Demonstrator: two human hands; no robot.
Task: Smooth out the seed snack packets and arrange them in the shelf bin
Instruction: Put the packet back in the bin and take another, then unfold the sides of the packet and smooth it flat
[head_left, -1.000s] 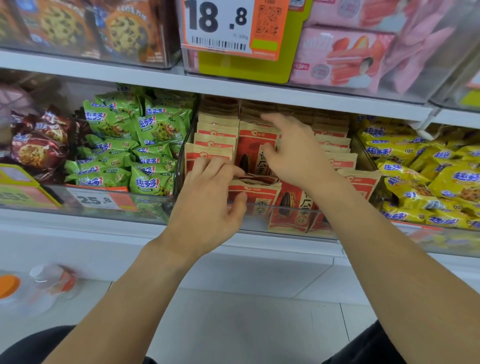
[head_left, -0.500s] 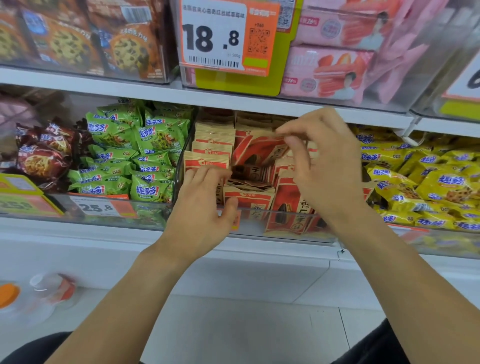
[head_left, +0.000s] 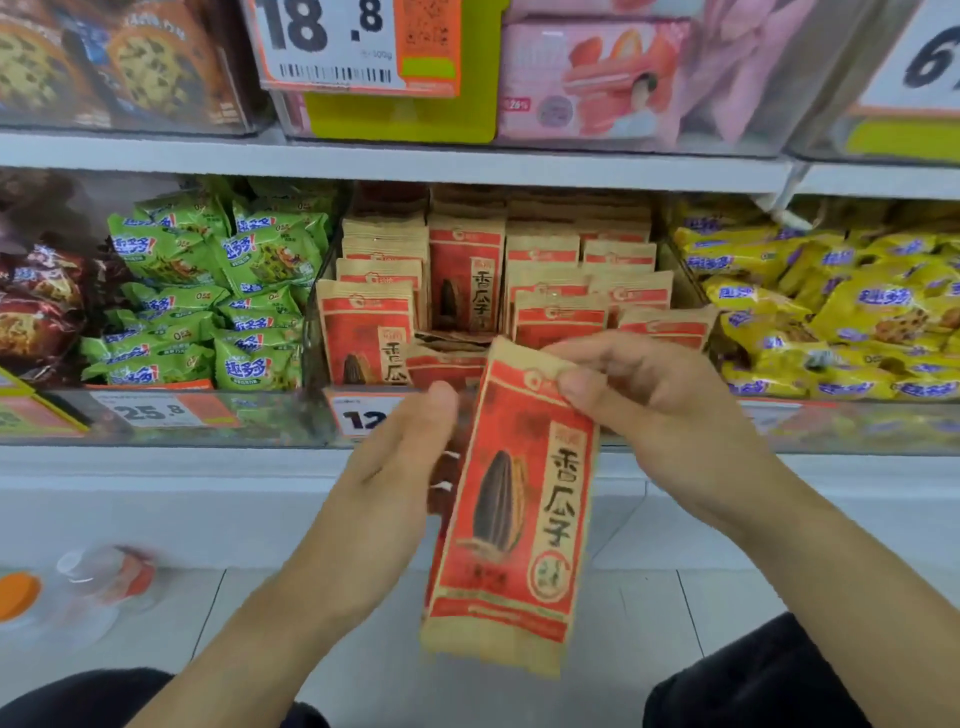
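Observation:
A red and tan seed snack packet (head_left: 511, 512) hangs upright in front of the shelf, below the bin's front edge. My right hand (head_left: 649, 400) pinches its top corner. My left hand (head_left: 400, 457) holds its left edge, with what looks like a second packet behind it. The clear shelf bin (head_left: 322, 332) in the middle of the shelf holds several more seed packets (head_left: 467, 270), most standing in rows, a few lying slumped at the front.
Green snack bags (head_left: 218, 291) fill the bin to the left and yellow ones (head_left: 831, 312) the bin to the right. Price tags (head_left: 150, 413) line the shelf's front edge. An upper shelf (head_left: 395, 156) overhangs. Bottles (head_left: 104, 582) stand on the floor at left.
Both hands have pulled back out of the bin towards me and downward. The right hand has drawn one packet out, and the left hand has come over to its side.

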